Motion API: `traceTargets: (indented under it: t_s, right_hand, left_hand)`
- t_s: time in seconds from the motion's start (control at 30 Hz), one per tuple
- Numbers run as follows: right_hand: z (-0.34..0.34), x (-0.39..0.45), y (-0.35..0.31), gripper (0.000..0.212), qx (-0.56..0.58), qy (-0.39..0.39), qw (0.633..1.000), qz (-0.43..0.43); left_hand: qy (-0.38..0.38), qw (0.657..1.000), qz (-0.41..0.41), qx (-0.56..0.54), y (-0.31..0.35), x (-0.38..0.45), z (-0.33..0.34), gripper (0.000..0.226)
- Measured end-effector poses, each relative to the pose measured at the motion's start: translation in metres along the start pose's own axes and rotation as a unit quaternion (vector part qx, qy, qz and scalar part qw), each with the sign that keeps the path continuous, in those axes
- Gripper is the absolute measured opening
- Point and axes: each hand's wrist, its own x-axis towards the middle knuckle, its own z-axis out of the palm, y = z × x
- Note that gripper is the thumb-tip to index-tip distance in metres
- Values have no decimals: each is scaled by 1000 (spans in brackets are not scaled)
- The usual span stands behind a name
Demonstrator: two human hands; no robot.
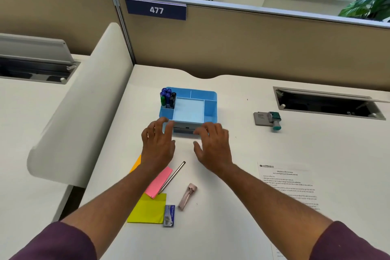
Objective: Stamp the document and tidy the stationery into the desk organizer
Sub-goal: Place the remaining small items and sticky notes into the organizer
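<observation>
A blue desk organizer (210,103) stands mid-desk, with several markers (167,98) upright in its back-left compartment. My left hand (158,143) and my right hand (213,143) hover at its front edge, fingers spread, holding nothing. The left fingertips reach the organizer's front-left corner. Between my forearms lie pink (161,181), yellow (147,210) and orange (136,163) sticky notes, a pencil (173,176), a pink stapler (187,196) and a small blue staple box (169,215). The printed document (289,186) lies at right. A teal stamp (275,120) rests by a grey ink pad (261,118) at far right.
A beige partition (253,44) with a "477" sign (156,9) closes the back of the desk. An open cable hatch (329,104) sits at the back right. A curved white divider (84,101) borders the left edge. A second sheet (278,253) shows at the bottom.
</observation>
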Motion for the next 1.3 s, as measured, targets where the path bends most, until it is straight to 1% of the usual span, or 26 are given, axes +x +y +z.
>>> traceTargets:
  t_s: [0.03, 0.1, 0.17, 0.23, 0.3, 0.37, 0.47, 0.57, 0.7, 0.77, 0.83, 0.87, 0.9, 0.97, 1.0, 1.03, 1.07, 1.13, 1.17, 1.3]
  right_hand:
    - [1, -8, -5, 31, 32, -17, 999, -13]
    - [6, -21, -13, 25, 85, -97, 991, -33]
    - [13, -32, -19, 28, 111, -173, 977, -53]
    - [20, -40, -24, 34, 109, -202, 970, -81]
    - [24, -48, -29, 33, 93, -210, 967, -108]
    - [26, -54, -30, 28, 72, -199, 969, -126]
    - [28, -58, -30, 21, 34, -164, 977, -132]
    - [28, -58, -28, 15, -8, -157, 980, -123]
    - [24, -63, -17, 16, -9, -148, 985, -82]
    - [19, -65, -11, 18, 21, -134, 990, -34]
    - [13, -62, -7, 14, 62, -122, 990, 25]
    - [9, -59, -7, 12, 96, -119, 986, 64]
    - [5, -55, -7, 11, 140, -111, 978, 110]
    - [-2, -44, -11, 9, 231, -103, 947, 199]
    - [-5, -37, -15, 8, 265, -99, 932, 225]
    - [-7, -32, -19, 8, 293, -95, 921, 238]
    - [-9, -27, -24, 9, 316, -93, 912, 244]
    - [-14, -20, -33, 10, 343, -94, 903, 240]
    - [-16, -16, -37, 10, 349, -96, 903, 233]
    - [-19, -6, -47, 11, 380, -105, 893, 219]
  left_hand:
    - [-8, 1000, -5, -2, 0, -8, -2, 69]
    - [-24, 1000, -12, -9, -2, -21, -3, 69]
    - [-35, 999, -12, -11, -6, -31, -6, 70]
    - [-40, 999, -11, -18, -8, -35, -11, 73]
    - [-47, 998, -14, -31, -9, -35, -18, 79]
    - [-55, 998, -12, -33, -10, -31, -25, 82]
    - [-68, 997, 1, -24, -11, -25, -30, 78]
    - [-75, 997, 3, -20, -13, -22, -29, 74]
    - [-70, 996, -17, -46, -12, -24, -30, 71]
    - [-58, 992, -57, -94, -11, -27, -30, 65]
    - [-29, 980, -112, -163, -13, -30, -28, 51]
    - [-19, 967, -140, -214, -14, -32, -27, 45]
    - [-21, 947, -160, -278, -15, -33, -27, 45]
    - [-66, 902, -164, -394, -11, -36, -31, 50]
    - [-93, 885, -150, -431, -6, -37, -33, 46]
    - [-108, 874, -135, -455, -1, -37, -36, 36]
    - [-109, 867, -125, -470, 4, -37, -38, 26]
    - [-82, 861, -122, -487, 12, -33, -40, 22]
    - [-63, 863, -126, -486, 15, -30, -41, 22]
    - [-8, 890, -118, -441, 18, -18, -46, 16]
